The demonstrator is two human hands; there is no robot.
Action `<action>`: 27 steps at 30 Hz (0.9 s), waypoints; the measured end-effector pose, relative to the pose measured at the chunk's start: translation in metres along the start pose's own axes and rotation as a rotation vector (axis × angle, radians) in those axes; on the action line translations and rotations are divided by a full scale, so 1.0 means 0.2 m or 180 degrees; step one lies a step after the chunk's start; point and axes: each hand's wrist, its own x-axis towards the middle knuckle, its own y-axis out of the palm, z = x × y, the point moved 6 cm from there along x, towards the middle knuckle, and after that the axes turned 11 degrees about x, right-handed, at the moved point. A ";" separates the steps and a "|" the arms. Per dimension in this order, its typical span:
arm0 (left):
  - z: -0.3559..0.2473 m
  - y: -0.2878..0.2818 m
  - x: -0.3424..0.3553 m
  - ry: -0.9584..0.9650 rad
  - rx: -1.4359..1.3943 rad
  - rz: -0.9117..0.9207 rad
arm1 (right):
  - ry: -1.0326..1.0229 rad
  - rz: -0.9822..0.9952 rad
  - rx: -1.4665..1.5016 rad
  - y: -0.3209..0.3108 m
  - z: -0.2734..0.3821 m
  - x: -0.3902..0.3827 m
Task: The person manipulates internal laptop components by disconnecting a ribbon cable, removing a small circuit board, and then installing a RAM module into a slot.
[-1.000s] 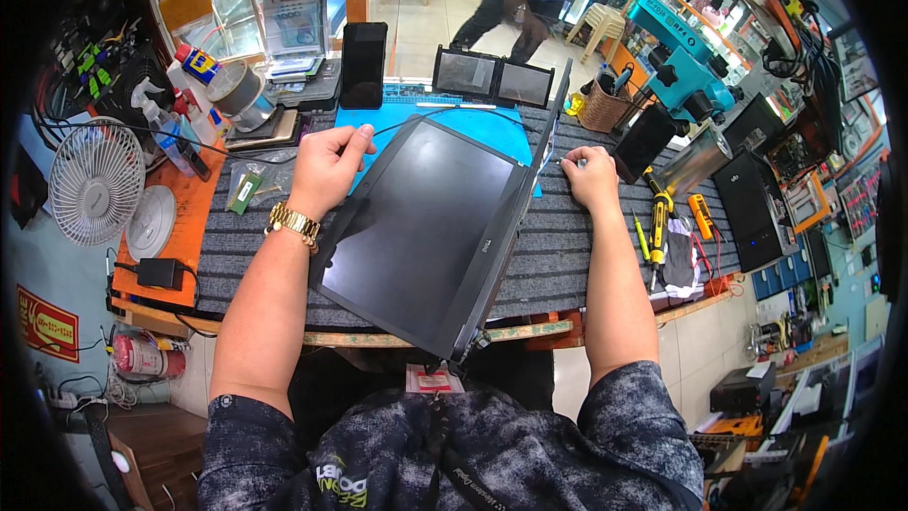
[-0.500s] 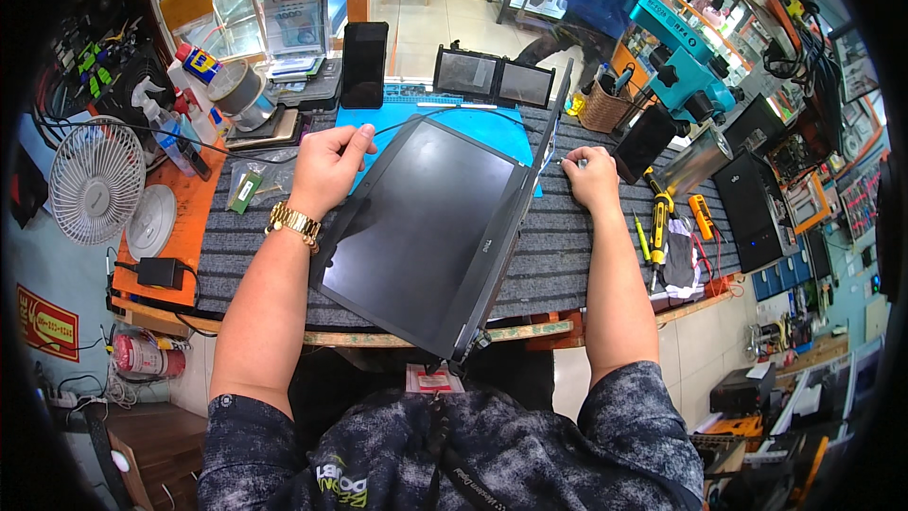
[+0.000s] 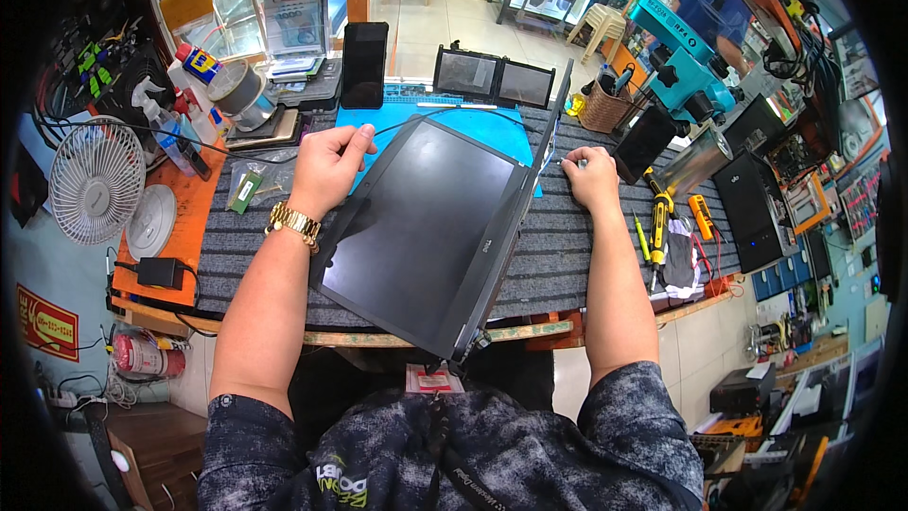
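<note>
An opened laptop [image 3: 421, 227] lies between my forearms, its dark screen facing up and its other half standing on edge at the right. My left hand [image 3: 331, 167] is closed by the screen's far left corner, thumb up. A thin black cable [image 3: 402, 121] meets this hand; whether it runs through the fingers or behind them I cannot tell. Right of the laptop's upright half, my right hand [image 3: 592, 177] rests on the ribbed grey mat [image 3: 549, 270]. Its fingers are pinched, with a small silvery bit at the tips too small to name.
A blue work mat [image 3: 501, 135] lies under the laptop's far end. Behind stand a phone [image 3: 364, 66] and a dark two-panel item [image 3: 494, 76]. Rightward are a teal microscope [image 3: 679, 52], a yellow-black screwdriver [image 3: 659, 232] and a metal can [image 3: 695, 159]; leftward, a white fan [image 3: 96, 185].
Both my hands and the laptop stay where they were. In the background, a person in blue has moved right, behind the microscope, uncovering stacked stools.
</note>
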 end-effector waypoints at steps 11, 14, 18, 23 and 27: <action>0.01 0.00 0.00 -0.0008 -0.0020 -0.0004 | -0.0025 -0.0004 0.0027 0.01 -0.01 0.00; 0.00 0.00 0.00 0.0013 -0.0010 -0.0002 | -0.0029 0.0005 0.0028 0.01 -0.01 0.00; 0.00 0.00 0.00 0.0015 -0.0021 -0.0003 | -0.0041 -0.0008 0.0021 0.00 0.00 0.00; 0.00 0.00 0.00 0.0000 -0.0009 0.0001 | -0.0032 -0.0010 0.0003 0.00 0.00 0.00; 0.00 0.00 0.00 0.0000 0.0017 -0.0004 | -0.0033 -0.0020 -0.0029 0.00 0.01 0.00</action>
